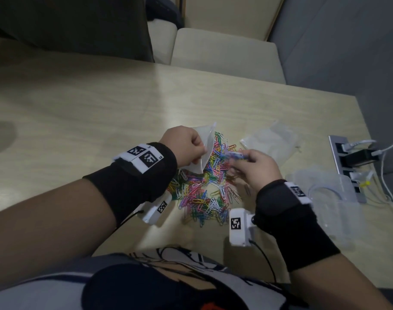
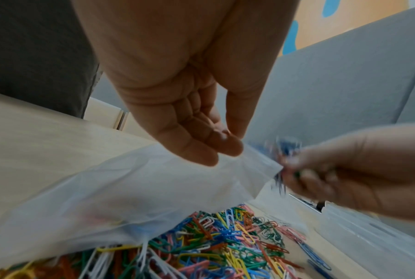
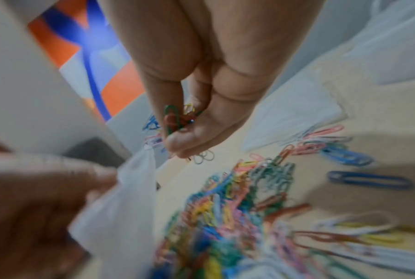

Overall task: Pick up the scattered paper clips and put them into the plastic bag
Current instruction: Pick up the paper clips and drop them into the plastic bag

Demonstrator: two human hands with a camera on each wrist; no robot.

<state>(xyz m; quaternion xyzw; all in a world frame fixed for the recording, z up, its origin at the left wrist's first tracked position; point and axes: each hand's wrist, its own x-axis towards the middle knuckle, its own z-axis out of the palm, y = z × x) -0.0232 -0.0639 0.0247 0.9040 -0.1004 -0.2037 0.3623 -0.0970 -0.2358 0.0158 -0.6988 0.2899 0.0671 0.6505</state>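
Observation:
A heap of coloured paper clips (image 1: pixel 204 189) (image 2: pixel 220 245) (image 3: pixel 227 203) lies on the wooden table (image 1: pixel 90 113). My left hand (image 1: pixel 186 144) (image 2: pixel 216 147) pinches the rim of a clear plastic bag (image 1: pixel 203 151) (image 2: pixel 120 188) (image 3: pixel 120 207), which hangs over the heap's far left part. My right hand (image 1: pixel 256 162) (image 3: pixel 184 137) grips a bunch of clips (image 1: pixel 234 155) (image 3: pixel 177 118) (image 2: pixel 285 151) just to the right of the bag's mouth. The bunch is blurred.
More clear bags (image 1: pixel 269 139) lie flat at the far right of the heap. A clear plastic box (image 1: pixel 329 198) stands to the right. Beyond it a power strip (image 1: pixel 345 166) with plugs and white cables runs along the table's right edge.

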